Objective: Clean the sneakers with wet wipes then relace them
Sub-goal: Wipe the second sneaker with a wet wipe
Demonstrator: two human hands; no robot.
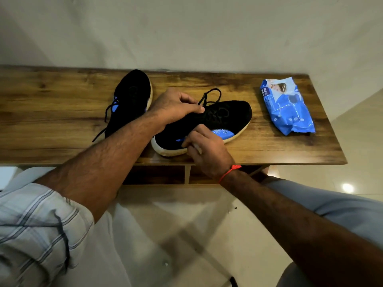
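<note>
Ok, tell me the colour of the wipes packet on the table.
Blue with white areas; the wipes packet shows in the head view.

Wooden table point(62, 121) against a plain pale wall point(186, 27), glossy tiled floor point(352, 162)

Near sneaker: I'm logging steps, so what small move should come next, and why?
Probably draw the lace out of the top eyelets. The left hand pinches it over the near sneaker, the right hand steadies the side with something white in it, and the wipes pack lies apart.
</note>
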